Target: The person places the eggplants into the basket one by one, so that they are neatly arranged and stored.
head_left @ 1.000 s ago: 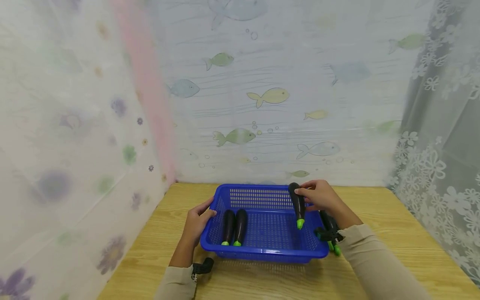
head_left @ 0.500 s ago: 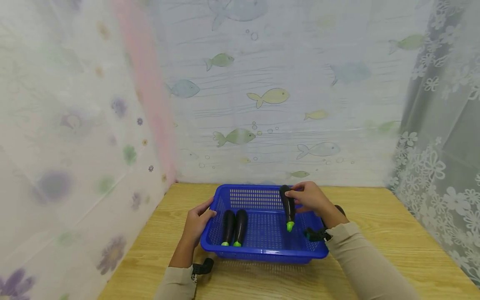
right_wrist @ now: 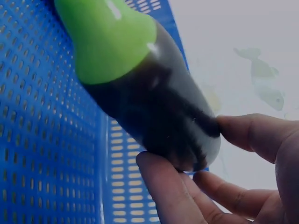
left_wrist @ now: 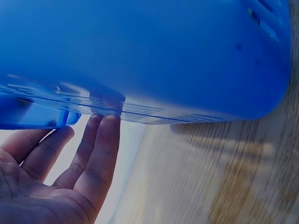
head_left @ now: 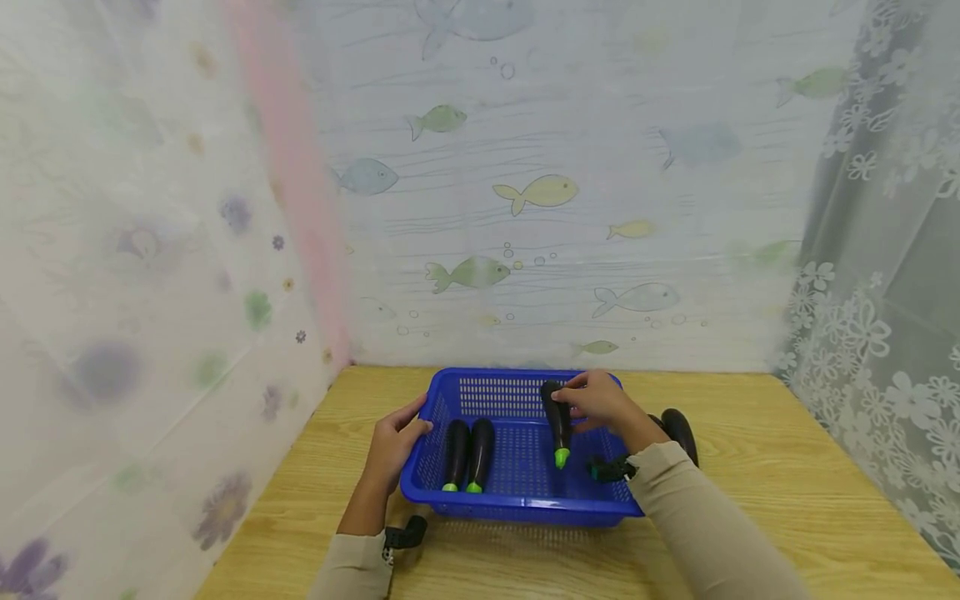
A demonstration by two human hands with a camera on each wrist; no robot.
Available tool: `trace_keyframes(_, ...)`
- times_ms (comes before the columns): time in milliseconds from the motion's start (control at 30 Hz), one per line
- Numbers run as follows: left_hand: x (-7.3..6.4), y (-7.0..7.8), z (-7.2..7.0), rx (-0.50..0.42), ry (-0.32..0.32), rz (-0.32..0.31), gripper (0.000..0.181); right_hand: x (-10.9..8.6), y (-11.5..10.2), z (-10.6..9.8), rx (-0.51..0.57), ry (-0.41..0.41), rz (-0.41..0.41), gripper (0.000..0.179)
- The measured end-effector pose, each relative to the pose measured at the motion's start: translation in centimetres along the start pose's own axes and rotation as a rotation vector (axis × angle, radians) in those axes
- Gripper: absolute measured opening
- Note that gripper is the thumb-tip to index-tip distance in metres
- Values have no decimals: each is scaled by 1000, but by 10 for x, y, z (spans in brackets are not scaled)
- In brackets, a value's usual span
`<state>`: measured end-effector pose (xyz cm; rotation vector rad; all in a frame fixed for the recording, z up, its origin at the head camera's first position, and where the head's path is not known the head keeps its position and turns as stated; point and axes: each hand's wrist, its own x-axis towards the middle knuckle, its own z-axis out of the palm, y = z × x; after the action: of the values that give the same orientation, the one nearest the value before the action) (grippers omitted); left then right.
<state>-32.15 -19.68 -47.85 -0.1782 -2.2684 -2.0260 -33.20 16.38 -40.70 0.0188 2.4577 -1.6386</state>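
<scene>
A blue plastic basket (head_left: 525, 502) with slotted walls stands on the table. My left hand (head_left: 390, 446) holds its left side, thumb by the rim; in the left wrist view the fingers (left_wrist: 100, 158) press the outer wall. Two dark eggplants, a left one (head_left: 456, 454) and a right one (head_left: 482, 454), lie side by side in the basket's left part. Above its right part, my right hand (head_left: 603, 404) pinches another eggplant (head_left: 557, 425) by the thick end, between thumb and fingers. The green stem end (right_wrist: 112, 46) of that eggplant points down toward the basket floor.
More dark eggplants (head_left: 678, 433) lie on the table right of the basket, partly hidden by the right forearm. The wooden table (head_left: 787, 483) meets a fish-printed sheet (head_left: 540, 275) at the back. A floral sheet (head_left: 150, 333) hangs at the left, a lace curtain (head_left: 877, 333) at the right.
The right hand has moved left and slightly down with the eggplant, further over the basket's inside. The left hand and the two eggplants in the basket have stayed put.
</scene>
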Motion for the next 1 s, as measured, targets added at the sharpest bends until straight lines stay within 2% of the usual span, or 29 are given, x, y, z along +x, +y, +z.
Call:
trace_keyframes(367,0,1,0,3,14,-2,51,6,-3,19,56,-31,35,47)
trace_keyframes(767,1,2,1,13,19,-9,51,13,3,33,-3,-43,73,46)
trace_keyframes(1000,0,2,0,7,21,-12,50,15,3,44,20,-66,105,43)
